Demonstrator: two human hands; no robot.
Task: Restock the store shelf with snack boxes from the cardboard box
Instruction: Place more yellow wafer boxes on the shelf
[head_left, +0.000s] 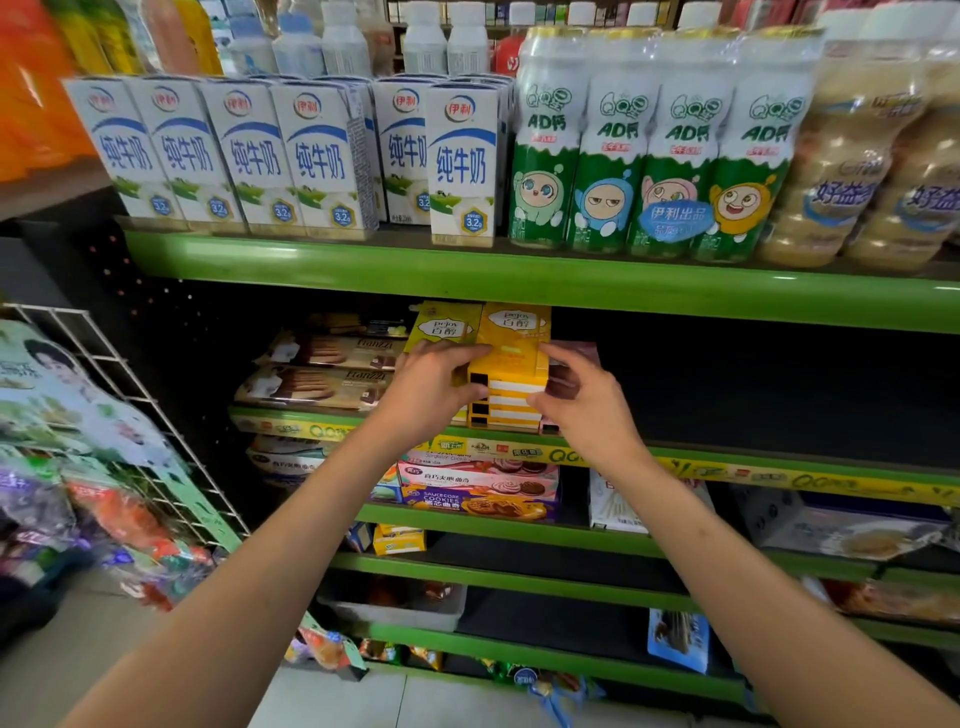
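While both hands steady a stack of flat yellow cardboard snack boxes (511, 402) on the green-edged metal store shelf (779, 475), the restocking looks only partly done. The left hand (434, 387) has its fingers curled against the stack's left side; the right hand (582, 400) pinches the right edge. Two upright yellow boxes (483, 325) stand just behind, brown biscuit packs (322, 369) lie to the left, and dark bare shelf stretches rightward. No cardboard box shows.
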